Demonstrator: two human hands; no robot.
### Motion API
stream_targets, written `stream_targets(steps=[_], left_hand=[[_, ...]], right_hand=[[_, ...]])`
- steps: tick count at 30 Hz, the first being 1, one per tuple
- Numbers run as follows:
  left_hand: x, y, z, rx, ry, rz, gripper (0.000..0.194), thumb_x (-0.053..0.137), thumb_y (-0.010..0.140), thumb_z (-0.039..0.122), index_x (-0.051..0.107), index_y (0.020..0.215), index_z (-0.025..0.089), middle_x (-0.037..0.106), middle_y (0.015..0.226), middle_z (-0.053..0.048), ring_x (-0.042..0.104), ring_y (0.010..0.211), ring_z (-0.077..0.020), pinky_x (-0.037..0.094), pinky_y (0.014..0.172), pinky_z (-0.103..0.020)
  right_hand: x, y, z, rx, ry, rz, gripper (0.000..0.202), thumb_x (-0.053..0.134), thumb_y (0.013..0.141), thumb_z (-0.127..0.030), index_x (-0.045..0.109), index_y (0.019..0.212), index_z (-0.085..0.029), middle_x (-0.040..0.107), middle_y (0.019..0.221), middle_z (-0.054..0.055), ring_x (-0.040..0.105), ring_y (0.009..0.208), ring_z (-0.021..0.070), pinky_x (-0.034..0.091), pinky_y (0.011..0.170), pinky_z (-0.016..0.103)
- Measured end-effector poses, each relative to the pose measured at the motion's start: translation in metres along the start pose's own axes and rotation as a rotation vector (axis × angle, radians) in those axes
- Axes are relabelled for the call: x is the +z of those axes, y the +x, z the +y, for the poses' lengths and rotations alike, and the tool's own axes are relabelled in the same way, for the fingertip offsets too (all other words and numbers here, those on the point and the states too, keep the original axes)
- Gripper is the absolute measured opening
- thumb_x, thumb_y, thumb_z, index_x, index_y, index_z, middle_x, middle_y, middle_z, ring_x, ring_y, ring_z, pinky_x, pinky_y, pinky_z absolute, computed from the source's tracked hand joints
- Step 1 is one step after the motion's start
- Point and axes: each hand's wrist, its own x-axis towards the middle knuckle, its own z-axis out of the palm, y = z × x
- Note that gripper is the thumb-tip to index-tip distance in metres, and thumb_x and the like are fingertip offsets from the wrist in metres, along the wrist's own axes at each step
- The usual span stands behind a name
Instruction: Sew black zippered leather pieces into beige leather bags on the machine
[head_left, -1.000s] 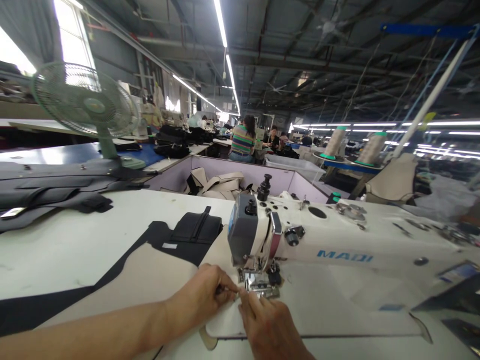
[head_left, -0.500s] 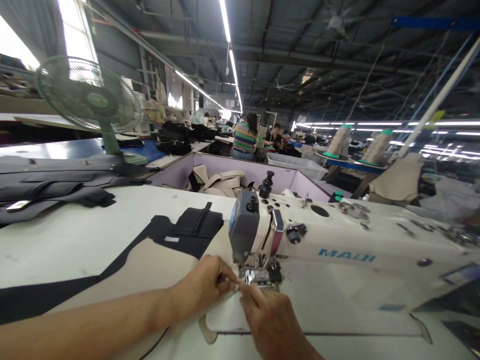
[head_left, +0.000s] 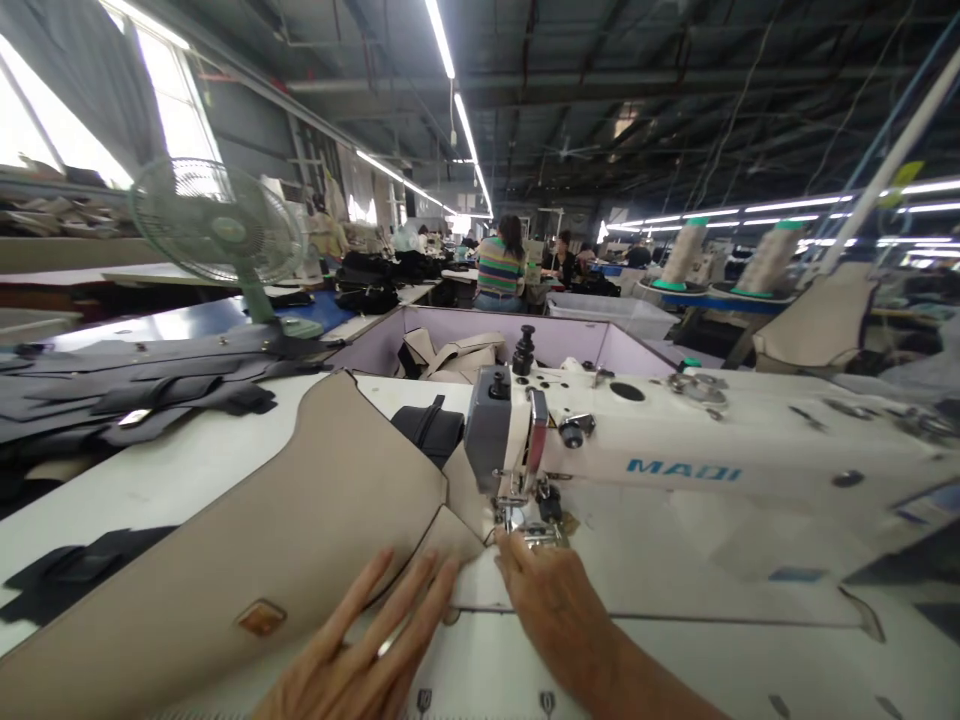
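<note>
A large beige leather-like panel (head_left: 292, 520) with dark edges lies left of the sewing machine (head_left: 675, 440). It bears a small brownish metallic plate (head_left: 261, 617). My left hand (head_left: 375, 645) rests on its near part, fingers spread and stretched out, a ring on one finger. At the presser foot (head_left: 517, 520), my right hand (head_left: 559, 605) has its fingers drawn together on the panel's narrow corner; the fingertips' exact grip is partly hidden. Behind the panel, a black strapped piece (head_left: 431, 425) shows in part beside the machine head.
Dark strapped pieces (head_left: 165, 385) are piled on the left of the table, with another dark piece (head_left: 82, 565) nearer. A fan (head_left: 225, 230) stands behind them. A lilac-walled bin (head_left: 547, 335) holds beige pieces beyond the machine. Thread cones (head_left: 686, 250) stand right; people work farther back.
My left hand has left the presser foot, moved nearer me and opened flat on the panel. The panel has swung round and now covers much of the black piece. My right hand stays at the foot.
</note>
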Motion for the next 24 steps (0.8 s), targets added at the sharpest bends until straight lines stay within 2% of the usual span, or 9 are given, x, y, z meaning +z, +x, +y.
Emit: stream_targets(steps=[1, 3, 5, 8, 11, 15, 18, 21, 24], left_hand=[[0.0, -0.01, 0.003, -0.016, 0.072, 0.0, 0.05, 0.046, 0.09, 0.034, 0.045, 0.139, 0.024, 0.026, 0.154, 0.0, 0.004, 0.144, -0.0251, 0.029, 0.113, -0.042], [0.002, -0.02, 0.0, -0.069, 0.177, -0.075, 0.058, 0.05, 0.086, 0.026, 0.04, 0.143, 0.025, 0.024, 0.155, -0.001, 0.007, 0.144, -0.0289, 0.034, 0.11, -0.048], [0.003, -0.017, -0.009, -0.069, 0.245, -0.169, 0.071, 0.05, 0.08, 0.01, 0.032, 0.146, 0.028, 0.023, 0.155, -0.003, 0.013, 0.143, -0.0304, 0.036, 0.108, -0.054], [0.004, -0.001, -0.028, 0.034, 0.271, -0.197, 0.077, 0.042, 0.079, 0.0, 0.025, 0.147, 0.032, 0.022, 0.155, -0.001, 0.018, 0.143, -0.0261, 0.035, 0.11, -0.054], [0.01, 0.014, -0.046, 0.085, 0.271, -0.194, 0.07, 0.038, 0.085, 0.001, 0.025, 0.148, 0.029, 0.031, 0.152, -0.006, 0.035, 0.136, -0.0283, 0.042, 0.105, -0.05], [0.016, 0.026, -0.063, 0.196, 0.291, -0.298, 0.068, 0.036, 0.084, -0.005, 0.028, 0.147, 0.018, 0.046, 0.141, -0.015, 0.061, 0.11, -0.027, 0.056, 0.08, -0.035], [0.007, 0.037, -0.061, 0.255, 0.253, -0.366, 0.068, 0.035, 0.079, -0.008, 0.032, 0.144, 0.011, 0.058, 0.128, -0.017, 0.064, 0.1, -0.0266, 0.056, 0.071, -0.035], [-0.004, 0.045, -0.048, 0.258, 0.223, -0.402, 0.06, 0.038, 0.079, -0.004, 0.042, 0.138, 0.008, 0.065, 0.113, -0.017, 0.066, 0.088, -0.027, 0.056, 0.065, -0.036], [-0.005, 0.049, -0.034, 0.269, 0.247, -0.37, 0.063, 0.043, 0.081, 0.0, 0.037, 0.142, 0.012, 0.067, 0.1, -0.014, 0.066, 0.074, -0.0254, 0.052, 0.056, -0.035]], right_hand=[[0.001, -0.001, -0.001, -0.002, 0.001, -0.005, 0.022, 0.054, 0.09, -0.006, 0.052, 0.111, -0.012, 0.059, 0.083, 0.002, 0.055, 0.059, 0.0158, 0.035, 0.046, 0.031], [0.002, -0.003, -0.001, -0.007, -0.013, -0.004, 0.022, 0.053, 0.089, -0.005, 0.053, 0.111, -0.011, 0.06, 0.086, 0.003, 0.055, 0.059, 0.0161, 0.036, 0.047, 0.032], [0.004, -0.004, -0.002, -0.015, -0.026, 0.005, 0.021, 0.052, 0.09, -0.006, 0.053, 0.11, -0.012, 0.06, 0.087, 0.004, 0.055, 0.059, 0.0157, 0.035, 0.047, 0.032], [0.008, -0.004, -0.004, -0.007, -0.039, 0.018, 0.021, 0.054, 0.09, -0.008, 0.053, 0.11, -0.012, 0.06, 0.084, 0.003, 0.055, 0.058, 0.0157, 0.035, 0.047, 0.032], [0.01, -0.002, -0.006, 0.001, -0.056, 0.018, 0.02, 0.056, 0.088, -0.006, 0.054, 0.107, -0.011, 0.06, 0.086, 0.004, 0.055, 0.059, 0.0161, 0.036, 0.046, 0.033], [0.004, 0.001, -0.01, 0.002, -0.076, -0.001, 0.024, 0.06, 0.083, -0.005, 0.055, 0.107, -0.008, 0.06, 0.086, 0.005, 0.056, 0.059, 0.0179, 0.036, 0.042, 0.034], [-0.003, 0.003, -0.011, 0.021, -0.068, -0.015, 0.031, 0.065, 0.081, -0.008, 0.054, 0.11, -0.006, 0.06, 0.085, 0.005, 0.057, 0.059, 0.0195, 0.037, 0.041, 0.034], [-0.006, 0.002, -0.009, 0.041, -0.018, 0.002, 0.036, 0.068, 0.08, -0.01, 0.053, 0.112, -0.006, 0.06, 0.085, 0.004, 0.057, 0.058, 0.019, 0.039, 0.041, 0.035], [-0.006, 0.002, -0.005, 0.038, 0.006, 0.022, 0.039, 0.071, 0.077, -0.008, 0.053, 0.112, -0.007, 0.06, 0.083, 0.002, 0.058, 0.057, 0.0185, 0.04, 0.041, 0.034]])
